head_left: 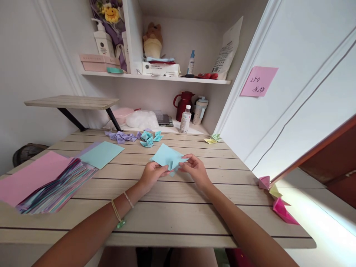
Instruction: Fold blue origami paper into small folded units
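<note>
A partly folded sheet of light blue origami paper (166, 154) is held between my two hands above the middle of the table. My left hand (153, 173) pinches its lower left edge, thumb on top. On the other side, my right hand (196, 170) grips a raised, pointed flap at the right corner between thumb and fingers. The fingers beneath the paper are partly hidden. Just beyond it lie several folded blue paper pieces (147, 139), with a cluster of folded purple pieces (122, 137) to their left.
A thick stack of coloured paper (59, 185) and loose blue sheets (102, 155) lie on the left. Green and yellow folded pieces (213, 138) sit at the back right. Paper boats (283, 212) line the right edge. A bottle (185, 119) stands behind; a small raised shelf (72, 101) overhangs the back left.
</note>
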Action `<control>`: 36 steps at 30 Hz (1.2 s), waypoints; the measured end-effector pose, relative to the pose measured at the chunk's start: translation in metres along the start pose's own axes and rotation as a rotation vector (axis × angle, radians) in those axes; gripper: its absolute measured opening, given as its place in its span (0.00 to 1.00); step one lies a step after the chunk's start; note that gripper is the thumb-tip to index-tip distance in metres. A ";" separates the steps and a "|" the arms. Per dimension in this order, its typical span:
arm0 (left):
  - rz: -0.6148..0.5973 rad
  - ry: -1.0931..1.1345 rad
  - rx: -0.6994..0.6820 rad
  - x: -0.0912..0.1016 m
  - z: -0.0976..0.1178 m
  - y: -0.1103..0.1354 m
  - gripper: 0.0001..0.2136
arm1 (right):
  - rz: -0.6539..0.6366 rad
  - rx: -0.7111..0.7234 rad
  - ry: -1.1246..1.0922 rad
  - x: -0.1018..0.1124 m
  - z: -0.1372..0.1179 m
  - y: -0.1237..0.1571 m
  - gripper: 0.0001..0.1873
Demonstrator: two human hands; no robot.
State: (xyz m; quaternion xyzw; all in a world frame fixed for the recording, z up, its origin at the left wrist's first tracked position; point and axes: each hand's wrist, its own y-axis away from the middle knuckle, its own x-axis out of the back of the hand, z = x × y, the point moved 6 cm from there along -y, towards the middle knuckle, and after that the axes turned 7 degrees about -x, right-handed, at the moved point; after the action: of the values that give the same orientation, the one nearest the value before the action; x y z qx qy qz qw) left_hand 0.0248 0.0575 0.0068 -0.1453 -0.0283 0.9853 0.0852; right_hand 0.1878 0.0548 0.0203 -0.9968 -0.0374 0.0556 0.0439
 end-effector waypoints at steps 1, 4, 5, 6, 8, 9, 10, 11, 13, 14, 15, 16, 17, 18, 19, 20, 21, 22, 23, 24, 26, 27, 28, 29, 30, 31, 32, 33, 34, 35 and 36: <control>0.024 -0.013 -0.017 0.002 0.001 -0.001 0.10 | -0.032 0.019 0.078 -0.002 -0.002 0.001 0.17; 0.062 -0.021 -0.059 0.006 0.003 -0.002 0.12 | -0.073 0.078 0.269 -0.005 -0.009 0.004 0.15; 0.069 -0.018 -0.069 0.006 0.003 -0.003 0.12 | -0.059 0.089 0.292 -0.004 -0.011 0.004 0.14; 0.076 -0.011 -0.077 0.007 0.004 -0.003 0.12 | -0.036 0.092 0.291 -0.003 -0.011 0.003 0.13; 0.082 0.006 -0.088 0.006 0.005 -0.003 0.11 | 0.009 0.063 0.228 0.001 -0.010 0.002 0.13; 0.071 0.011 -0.087 0.004 0.005 -0.002 0.11 | 0.027 0.034 0.174 0.003 -0.008 0.001 0.14; 0.053 0.013 -0.083 0.002 0.005 -0.001 0.11 | 0.040 0.002 0.118 0.004 -0.006 0.001 0.15; 0.030 0.011 -0.077 0.000 0.006 -0.001 0.11 | 0.052 -0.025 0.068 0.005 -0.004 0.000 0.16; -0.017 0.001 -0.065 -0.004 0.006 0.001 0.11 | 0.083 -0.052 0.014 0.007 -0.001 0.000 0.17; -0.041 -0.006 -0.060 -0.006 0.006 0.002 0.11 | 0.102 -0.054 0.010 0.008 -0.001 0.000 0.18; -0.067 -0.016 -0.056 -0.007 0.006 0.003 0.12 | 0.118 -0.053 0.019 0.009 -0.001 0.000 0.18; -0.094 -0.029 -0.056 -0.009 0.006 0.003 0.12 | 0.131 -0.050 0.037 0.010 -0.001 0.001 0.18; -0.116 -0.044 -0.061 -0.010 0.006 0.004 0.14 | 0.143 -0.045 0.060 0.010 -0.001 0.001 0.18; -0.132 -0.061 -0.069 -0.011 0.007 0.004 0.15 | 0.153 -0.037 0.088 0.011 -0.002 0.002 0.18; -0.139 -0.079 -0.079 -0.011 0.007 0.003 0.16 | 0.162 -0.022 0.119 0.011 -0.003 0.002 0.17; -0.137 -0.097 -0.090 -0.011 0.007 0.003 0.16 | 0.167 0.000 0.151 0.012 -0.005 0.002 0.17; -0.132 -0.114 -0.097 -0.010 0.007 0.003 0.16 | 0.164 0.027 0.178 0.011 -0.007 0.003 0.16; -0.129 -0.130 -0.098 -0.009 0.007 0.002 0.15 | 0.148 0.052 0.197 0.010 -0.010 0.003 0.16; -0.133 -0.145 -0.094 -0.008 0.006 0.002 0.14 | 0.123 0.070 0.203 0.009 -0.011 0.002 0.16; -0.140 -0.155 -0.089 -0.007 0.004 0.002 0.14 | 0.091 0.076 0.196 0.007 -0.012 0.002 0.16; -0.147 -0.156 -0.083 -0.006 0.002 0.001 0.13 | 0.036 0.053 0.155 0.004 -0.009 0.000 0.17; -0.141 -0.146 -0.084 -0.005 0.001 0.000 0.13 | 0.025 0.034 0.128 0.004 -0.007 -0.001 0.17; -0.130 -0.133 -0.086 -0.004 0.000 -0.001 0.13 | 0.026 0.017 0.100 0.004 -0.005 -0.002 0.17; -0.118 -0.120 -0.087 -0.003 -0.001 -0.001 0.13 | 0.032 0.001 0.070 0.003 -0.002 -0.002 0.17; -0.108 -0.110 -0.084 -0.003 -0.002 -0.002 0.14 | 0.041 -0.010 0.042 0.003 0.000 -0.003 0.17; -0.102 -0.104 -0.078 -0.002 -0.003 -0.003 0.14 | 0.051 -0.019 0.017 0.003 0.003 -0.003 0.18; -0.095 -0.101 -0.071 -0.002 -0.003 -0.003 0.14 | 0.062 -0.027 -0.005 0.003 0.005 -0.003 0.18; -0.085 -0.098 -0.066 -0.002 -0.004 -0.003 0.14 | 0.071 -0.032 -0.023 0.002 0.007 -0.003 0.18; -0.073 -0.093 -0.062 -0.002 -0.004 -0.003 0.13 | 0.080 -0.033 -0.037 0.002 0.009 -0.003 0.19; -0.058 -0.086 -0.059 -0.002 -0.004 -0.004 0.12 | 0.088 -0.032 -0.051 0.001 0.010 -0.003 0.19; -0.042 -0.080 -0.058 -0.001 -0.005 -0.004 0.12 | 0.094 -0.031 -0.064 0.001 0.011 -0.003 0.19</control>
State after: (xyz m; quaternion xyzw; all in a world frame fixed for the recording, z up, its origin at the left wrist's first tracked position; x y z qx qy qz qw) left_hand 0.0278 0.0610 0.0030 -0.1077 -0.0635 0.9870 0.1006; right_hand 0.1873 0.0585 0.0091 -0.9957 0.0072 0.0887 0.0246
